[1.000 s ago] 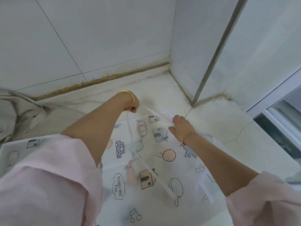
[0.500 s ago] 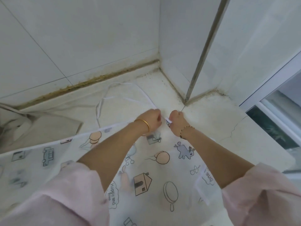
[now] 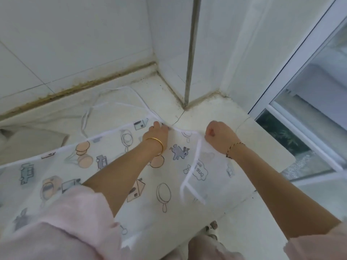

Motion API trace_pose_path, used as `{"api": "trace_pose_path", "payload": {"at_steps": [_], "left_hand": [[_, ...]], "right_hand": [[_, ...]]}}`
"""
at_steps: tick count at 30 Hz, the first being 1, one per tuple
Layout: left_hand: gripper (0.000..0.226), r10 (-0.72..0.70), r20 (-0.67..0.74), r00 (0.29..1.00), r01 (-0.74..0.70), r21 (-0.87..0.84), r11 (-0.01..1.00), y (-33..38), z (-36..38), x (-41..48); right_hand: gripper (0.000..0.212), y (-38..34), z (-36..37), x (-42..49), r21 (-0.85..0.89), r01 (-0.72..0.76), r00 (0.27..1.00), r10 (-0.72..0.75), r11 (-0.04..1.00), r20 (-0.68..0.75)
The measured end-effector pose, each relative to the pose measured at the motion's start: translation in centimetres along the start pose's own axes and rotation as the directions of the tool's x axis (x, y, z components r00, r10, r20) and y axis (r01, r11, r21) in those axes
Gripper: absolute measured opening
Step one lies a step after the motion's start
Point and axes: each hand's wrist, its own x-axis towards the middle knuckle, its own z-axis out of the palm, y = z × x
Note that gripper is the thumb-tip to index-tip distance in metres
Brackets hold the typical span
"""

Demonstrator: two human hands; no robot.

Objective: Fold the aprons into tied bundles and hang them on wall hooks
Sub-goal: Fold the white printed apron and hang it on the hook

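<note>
A translucent white apron [image 3: 116, 166] printed with cartoon houses, balloons and cars lies spread flat on a pale counter [image 3: 221, 117]. My left hand [image 3: 156, 131], with a gold bangle at the wrist, pinches the apron's top white hem near the corner. My right hand [image 3: 218, 136], fingers curled into a fist, grips the apron's edge further right, where a white strap [image 3: 189, 177] runs down over the fabric. A thin white neck strap [image 3: 112, 104] loops loosely on the counter beyond the hem.
Tiled walls [image 3: 75, 44] meet in a corner just behind the counter, with a metal strip [image 3: 190, 53] running up it. A beige cloth [image 3: 30, 143] lies at the left. A window frame [image 3: 293, 76] stands at the right, past the counter's edge.
My hands came together at the top hem, then my right hand moved away to the right along the edge. The neck strap now lies on the counter.
</note>
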Motion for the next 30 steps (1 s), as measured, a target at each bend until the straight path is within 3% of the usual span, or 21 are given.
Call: {"api": "trace_pose_path", "payload": {"at_steps": [2,5,7,9,11,13,16,18,21,25,28,30], "left_hand": [[0.037,0.014,0.117,0.993,0.006,-0.173,0.985,2.4,-0.4,-1.0],[0.014,0.008,0.322,0.947,0.128,-0.399,0.908,4.7,-0.6,-1.7],[0.011,-0.049,0.304,0.951,0.185,-0.436,0.881,5.8,-0.6,-2.0],[0.007,-0.089,0.297,0.951,0.224,-0.461,0.859,6.4,-0.4,-1.9],[0.012,-0.081,0.343,0.936,0.253,-0.495,0.832,6.6,-0.4,-2.2],[0.021,-0.081,0.327,0.941,0.239,-0.476,0.847,6.9,-0.4,-2.3],[0.029,-0.096,0.22,0.971,0.186,-0.434,0.881,7.0,-0.7,-2.0],[0.031,-0.097,0.216,0.972,0.181,-0.414,0.892,7.1,-0.8,-1.9],[0.024,-0.125,0.186,0.975,0.195,-0.427,0.883,7.6,-1.5,-1.7],[0.014,-0.19,-0.046,0.981,0.136,-0.535,0.834,8.2,-2.2,-1.0],[0.06,0.0,-0.027,1.0,-0.013,-0.478,0.878,8.3,-2.5,-0.6],[0.072,0.107,0.04,0.993,-0.08,-0.428,0.9,8.7,-3.0,-0.7]], "right_hand": [[0.029,0.9,-0.5,-0.9,0.009,-0.033,0.986,0.031,0.999,0.165],[0.044,1.7,-1.8,-1.6,0.238,-0.217,0.913,0.111,0.947,0.392],[0.039,3.0,-2.7,-2.3,0.254,-0.261,0.815,0.072,0.931,0.575],[0.027,4.4,-2.7,-2.9,0.239,-0.174,0.751,-0.028,0.955,0.66],[0.026,4.6,-2.1,-2.7,0.303,-0.132,0.805,-0.076,0.944,0.588],[0.031,4.5,-1.6,-1.2,0.31,-0.011,0.934,-0.101,0.951,0.342],[0.026,3.8,-1.8,1.1,0.323,0.084,0.984,-0.129,0.943,0.122],[0.022,4.9,-1.5,2.3,0.389,0.009,0.992,-0.058,0.921,0.115],[0.029,7.6,-0.8,2.3,0.231,-0.062,0.973,0.007,0.971,0.23],[0.046,8.2,0.3,1.7,0.329,-0.057,0.94,-0.06,0.942,0.335],[0.029,7.4,0.3,2.1,0.37,-0.043,0.924,-0.104,0.928,0.368],[0.019,6.8,0.0,2.1,0.42,-0.003,0.919,-0.163,0.907,0.358]]}}
